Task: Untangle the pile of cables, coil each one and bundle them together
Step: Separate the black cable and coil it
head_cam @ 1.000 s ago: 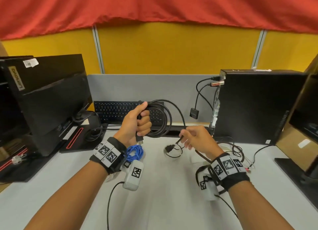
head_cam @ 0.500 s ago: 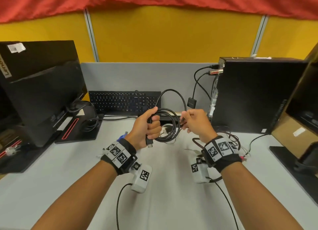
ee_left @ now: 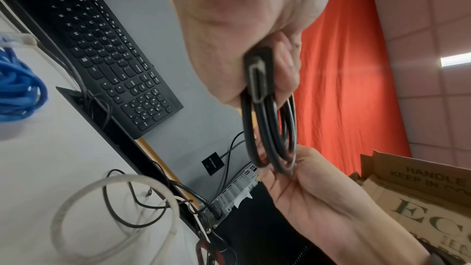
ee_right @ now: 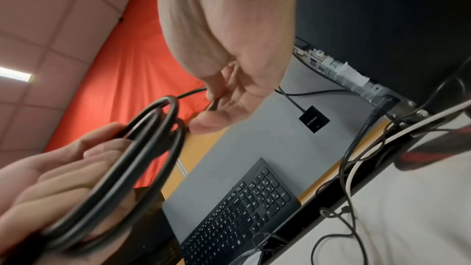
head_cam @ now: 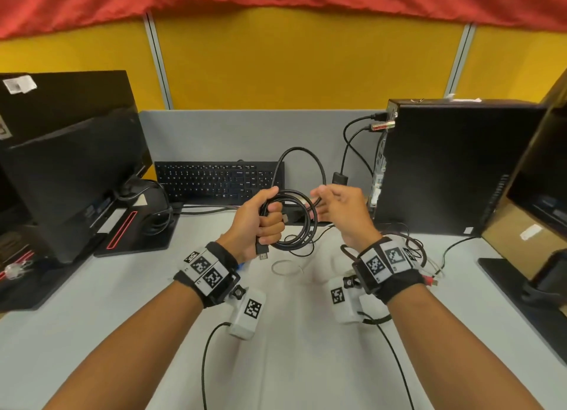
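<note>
Head view: your left hand (head_cam: 260,222) is fisted round the coiled black cable (head_cam: 302,222) above the desk (head_cam: 291,348) centre, and your right hand (head_cam: 340,208) pinches its loose loop just right of the coil. Left wrist view: the cable's plug (ee_left: 260,76) sticks out of your fist, with a blue cable (ee_left: 18,88) lying far left. Right wrist view: thumb and fingers (ee_right: 224,90) nip the strand.

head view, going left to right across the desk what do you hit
monitor → keyboard → left hand → coiled black cable → right hand → computer tower → cardboard box
</note>
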The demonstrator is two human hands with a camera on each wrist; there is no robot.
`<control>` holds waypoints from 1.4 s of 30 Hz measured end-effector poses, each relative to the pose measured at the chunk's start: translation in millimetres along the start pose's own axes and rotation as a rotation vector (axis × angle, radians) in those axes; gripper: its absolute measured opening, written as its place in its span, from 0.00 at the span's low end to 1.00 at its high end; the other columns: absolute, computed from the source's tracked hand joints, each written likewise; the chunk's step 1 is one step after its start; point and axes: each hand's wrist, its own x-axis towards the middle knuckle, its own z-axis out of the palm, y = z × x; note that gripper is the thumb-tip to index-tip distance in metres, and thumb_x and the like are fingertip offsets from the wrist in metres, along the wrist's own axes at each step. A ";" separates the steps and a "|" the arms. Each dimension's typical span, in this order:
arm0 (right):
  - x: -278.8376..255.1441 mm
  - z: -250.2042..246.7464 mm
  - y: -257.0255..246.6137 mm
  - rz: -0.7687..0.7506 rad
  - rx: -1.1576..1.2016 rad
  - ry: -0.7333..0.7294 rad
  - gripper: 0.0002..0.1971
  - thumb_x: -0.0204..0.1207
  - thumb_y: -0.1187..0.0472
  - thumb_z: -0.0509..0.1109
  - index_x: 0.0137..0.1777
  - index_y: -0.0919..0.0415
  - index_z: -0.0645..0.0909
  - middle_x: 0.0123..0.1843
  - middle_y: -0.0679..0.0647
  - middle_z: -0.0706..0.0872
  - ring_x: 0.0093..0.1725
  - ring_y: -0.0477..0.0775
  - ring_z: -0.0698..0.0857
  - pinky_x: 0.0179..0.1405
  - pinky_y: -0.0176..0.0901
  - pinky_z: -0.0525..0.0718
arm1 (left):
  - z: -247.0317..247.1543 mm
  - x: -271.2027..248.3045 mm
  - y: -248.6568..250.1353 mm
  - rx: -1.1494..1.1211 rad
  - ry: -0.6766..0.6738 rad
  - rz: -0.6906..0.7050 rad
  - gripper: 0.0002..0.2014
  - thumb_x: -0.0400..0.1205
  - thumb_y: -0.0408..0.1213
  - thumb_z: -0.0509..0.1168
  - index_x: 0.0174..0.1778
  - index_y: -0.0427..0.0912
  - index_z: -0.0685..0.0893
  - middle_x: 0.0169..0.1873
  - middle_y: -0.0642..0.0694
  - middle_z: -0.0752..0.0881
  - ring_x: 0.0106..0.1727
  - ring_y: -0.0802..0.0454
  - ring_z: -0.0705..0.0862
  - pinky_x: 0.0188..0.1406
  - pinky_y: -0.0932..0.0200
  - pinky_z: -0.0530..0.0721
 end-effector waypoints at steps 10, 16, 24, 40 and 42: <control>-1.3 4.3 7.4 0.209 0.036 -0.124 0.18 0.92 0.64 0.56 0.59 0.71 0.88 0.46 0.66 0.88 0.43 0.61 0.82 0.46 0.48 0.85 | 0.1 -0.2 -5.9 -0.018 0.070 0.014 0.22 0.88 0.50 0.59 0.28 0.46 0.70 0.16 0.55 0.61 0.13 0.60 0.59 0.10 0.65 0.56; -3.9 10.8 5.1 0.293 0.113 -0.229 0.15 0.89 0.68 0.60 0.53 0.67 0.89 0.40 0.61 0.86 0.37 0.53 0.82 0.48 0.46 0.81 | 7.0 3.6 -9.2 0.004 0.057 0.024 0.22 0.88 0.50 0.59 0.29 0.46 0.69 0.17 0.54 0.59 0.13 0.59 0.58 0.11 0.65 0.56; -22.3 11.5 -8.3 0.112 -0.036 -0.419 0.15 0.82 0.58 0.76 0.67 0.61 0.85 0.34 0.47 0.85 0.35 0.42 0.84 0.37 0.35 0.84 | 4.2 10.4 -12.8 0.081 0.191 0.202 0.22 0.88 0.45 0.61 0.26 0.47 0.72 0.17 0.53 0.61 0.15 0.57 0.57 0.13 0.64 0.57; -30.6 7.2 -6.7 0.043 -0.347 -0.233 0.11 0.76 0.64 0.82 0.55 0.64 0.86 0.31 0.58 0.92 0.31 0.56 0.93 0.38 0.45 0.93 | -5.6 23.2 30.8 0.153 0.524 0.421 0.22 0.86 0.46 0.65 0.26 0.48 0.70 0.17 0.53 0.62 0.16 0.55 0.58 0.16 0.62 0.54; -28.9 -5.6 -4.0 0.008 -0.433 -0.266 0.07 0.75 0.65 0.82 0.51 0.65 0.90 0.31 0.58 0.92 0.31 0.56 0.93 0.38 0.48 0.94 | -13.8 20.9 42.6 0.095 0.587 0.420 0.23 0.86 0.49 0.65 0.26 0.48 0.69 0.18 0.53 0.62 0.16 0.55 0.58 0.18 0.60 0.53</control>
